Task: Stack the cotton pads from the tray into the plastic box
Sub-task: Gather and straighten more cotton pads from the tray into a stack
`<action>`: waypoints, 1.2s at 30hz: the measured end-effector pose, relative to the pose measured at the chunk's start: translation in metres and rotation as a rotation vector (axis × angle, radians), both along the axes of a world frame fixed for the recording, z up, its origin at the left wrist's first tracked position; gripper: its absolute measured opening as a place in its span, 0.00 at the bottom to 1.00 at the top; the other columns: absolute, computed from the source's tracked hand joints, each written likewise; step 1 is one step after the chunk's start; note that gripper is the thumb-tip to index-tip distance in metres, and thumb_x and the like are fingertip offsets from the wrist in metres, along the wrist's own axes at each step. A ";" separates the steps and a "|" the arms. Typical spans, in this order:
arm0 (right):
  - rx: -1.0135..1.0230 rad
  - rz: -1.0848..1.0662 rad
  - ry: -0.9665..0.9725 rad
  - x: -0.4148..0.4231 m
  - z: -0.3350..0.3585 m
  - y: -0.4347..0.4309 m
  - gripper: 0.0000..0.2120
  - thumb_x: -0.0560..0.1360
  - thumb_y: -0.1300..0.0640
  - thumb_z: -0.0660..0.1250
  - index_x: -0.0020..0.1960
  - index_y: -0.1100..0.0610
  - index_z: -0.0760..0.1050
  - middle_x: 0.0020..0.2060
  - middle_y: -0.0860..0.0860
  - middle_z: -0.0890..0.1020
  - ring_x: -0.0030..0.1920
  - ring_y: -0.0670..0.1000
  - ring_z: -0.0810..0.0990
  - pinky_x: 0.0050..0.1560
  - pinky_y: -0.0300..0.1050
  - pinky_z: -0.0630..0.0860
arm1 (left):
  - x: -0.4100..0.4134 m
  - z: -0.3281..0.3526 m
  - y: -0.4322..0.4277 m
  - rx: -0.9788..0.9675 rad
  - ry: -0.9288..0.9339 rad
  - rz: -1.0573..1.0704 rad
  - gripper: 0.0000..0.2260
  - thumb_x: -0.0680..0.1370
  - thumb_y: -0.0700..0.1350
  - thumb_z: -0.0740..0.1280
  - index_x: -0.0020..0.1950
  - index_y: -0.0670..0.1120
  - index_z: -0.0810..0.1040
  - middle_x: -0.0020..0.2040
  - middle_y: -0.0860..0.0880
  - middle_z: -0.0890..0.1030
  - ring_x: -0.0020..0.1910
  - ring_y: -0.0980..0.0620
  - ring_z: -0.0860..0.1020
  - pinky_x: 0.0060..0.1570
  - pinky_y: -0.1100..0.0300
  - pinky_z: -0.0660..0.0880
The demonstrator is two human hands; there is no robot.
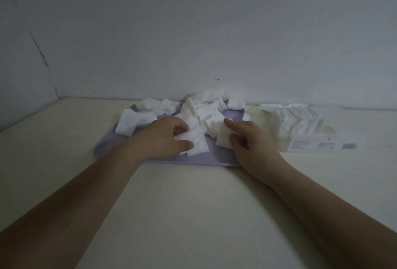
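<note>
Over the tray (120, 147), our left hand (165, 136) pinching a cotton pad (197, 143), right hand (252, 143) pinching another pad (223, 139), plastic box (311, 133) right of the tray

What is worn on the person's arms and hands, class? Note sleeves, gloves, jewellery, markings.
Nothing is worn. The left hand and right hand are bare: no gloves, and no rings show. The left forearm and right forearm are bare as far as the picture's edge, with no sleeves, watch, bands or markings visible.
</note>
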State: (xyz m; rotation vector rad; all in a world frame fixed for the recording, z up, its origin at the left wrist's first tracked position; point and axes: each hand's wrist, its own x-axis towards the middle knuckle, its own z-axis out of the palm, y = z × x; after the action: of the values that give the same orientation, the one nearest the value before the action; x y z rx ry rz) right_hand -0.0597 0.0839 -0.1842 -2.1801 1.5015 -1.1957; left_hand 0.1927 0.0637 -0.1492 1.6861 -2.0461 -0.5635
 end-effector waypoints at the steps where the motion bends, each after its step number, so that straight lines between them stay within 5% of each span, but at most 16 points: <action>1: -0.005 0.003 0.011 0.000 0.000 0.000 0.20 0.79 0.62 0.65 0.70 0.53 0.77 0.53 0.50 0.79 0.46 0.41 0.72 0.49 0.29 0.64 | 0.001 0.001 0.000 0.014 -0.026 0.001 0.20 0.71 0.56 0.77 0.61 0.55 0.81 0.52 0.59 0.83 0.51 0.59 0.81 0.53 0.58 0.77; 4: 0.016 -0.025 -0.009 0.000 0.003 0.002 0.23 0.78 0.63 0.66 0.71 0.51 0.75 0.46 0.45 0.78 0.42 0.37 0.73 0.47 0.21 0.65 | 0.002 0.003 -0.003 0.027 0.025 0.002 0.16 0.69 0.56 0.79 0.53 0.56 0.81 0.45 0.57 0.84 0.41 0.60 0.81 0.41 0.62 0.73; 7: 0.088 -0.072 -0.107 -0.001 0.006 0.002 0.25 0.77 0.61 0.68 0.72 0.50 0.72 0.39 0.42 0.78 0.39 0.34 0.76 0.46 0.25 0.70 | 0.000 0.008 -0.004 -0.008 0.121 -0.017 0.13 0.68 0.50 0.82 0.47 0.51 0.83 0.39 0.54 0.83 0.36 0.57 0.79 0.37 0.62 0.73; 11: 0.158 -0.135 -0.252 -0.005 0.008 -0.001 0.24 0.73 0.59 0.73 0.68 0.51 0.75 0.48 0.45 0.83 0.47 0.44 0.81 0.52 0.37 0.76 | -0.001 0.025 -0.002 -0.131 0.409 -0.025 0.09 0.71 0.41 0.80 0.45 0.48 0.82 0.36 0.55 0.82 0.32 0.60 0.76 0.33 0.66 0.74; 15: 0.215 -0.098 -0.374 -0.007 0.008 -0.001 0.20 0.72 0.59 0.76 0.62 0.52 0.80 0.50 0.45 0.86 0.49 0.43 0.84 0.50 0.34 0.78 | -0.024 0.021 0.007 -0.009 0.747 -0.164 0.14 0.75 0.30 0.73 0.54 0.47 0.82 0.44 0.50 0.84 0.36 0.55 0.78 0.34 0.62 0.78; 21: 0.262 0.000 -0.469 -0.008 0.007 0.000 0.20 0.71 0.61 0.77 0.61 0.53 0.81 0.48 0.47 0.87 0.46 0.47 0.86 0.48 0.41 0.82 | -0.048 -0.012 0.012 0.183 0.809 -0.243 0.26 0.74 0.28 0.73 0.67 0.51 0.79 0.58 0.48 0.86 0.50 0.55 0.83 0.43 0.65 0.77; 31: 0.307 0.148 -0.580 -0.011 0.007 0.002 0.14 0.74 0.68 0.73 0.54 0.53 0.85 0.47 0.50 0.89 0.51 0.50 0.87 0.58 0.51 0.82 | -0.046 -0.015 0.015 0.181 0.881 -0.236 0.24 0.76 0.32 0.74 0.69 0.50 0.78 0.58 0.45 0.87 0.63 0.42 0.82 0.68 0.45 0.76; 36: 0.349 0.198 -0.624 -0.010 0.007 0.003 0.13 0.77 0.66 0.70 0.60 0.56 0.82 0.51 0.52 0.88 0.55 0.52 0.86 0.62 0.52 0.79 | -0.049 -0.016 0.016 0.103 0.892 -0.174 0.23 0.73 0.32 0.76 0.65 0.49 0.80 0.51 0.46 0.88 0.53 0.46 0.84 0.60 0.51 0.81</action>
State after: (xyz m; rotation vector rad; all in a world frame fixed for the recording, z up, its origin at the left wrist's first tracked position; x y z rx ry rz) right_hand -0.0694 0.0865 -0.1770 -1.4929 1.0961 -1.2687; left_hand 0.1438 0.0797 -0.1649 0.9997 -1.5013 -1.2255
